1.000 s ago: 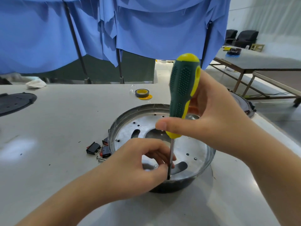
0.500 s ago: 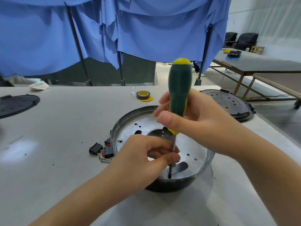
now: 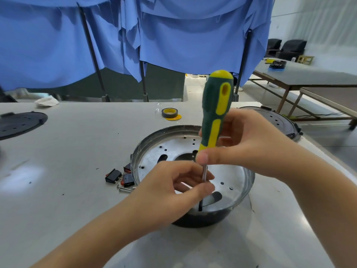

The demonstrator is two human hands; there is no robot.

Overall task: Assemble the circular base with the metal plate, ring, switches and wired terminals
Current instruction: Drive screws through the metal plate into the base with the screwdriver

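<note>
A black circular base (image 3: pixel 202 219) stands near the table's front, with a metal ring (image 3: pixel 152 138) around its wall and a perforated metal plate (image 3: pixel 173 149) lying inside. A green and yellow screwdriver (image 3: pixel 216 105) stands upright, its tip down on the plate's near edge. My right hand (image 3: pixel 249 144) grips the lower handle. My left hand (image 3: pixel 173 194) pinches the steel shaft just above the plate. Black and red switches (image 3: pixel 119 176) lie left of the base, with two loose screws (image 3: pixel 124 188) beside them. The screw under the tip is hidden.
A tape roll (image 3: pixel 169 112) sits behind the base. One black round cover (image 3: pixel 19 124) lies far left, another (image 3: pixel 280 122) behind my right hand near the table's right edge. A white rag (image 3: pixel 47 101) lies at the back. Blue cloth (image 3: pixel 173 35) hangs behind; another table (image 3: pixel 309 76) stands right.
The handle has turned in my right hand, its yellow stripe now facing me. My left hand has stayed pinched on the shaft. The view has shifted slightly.
</note>
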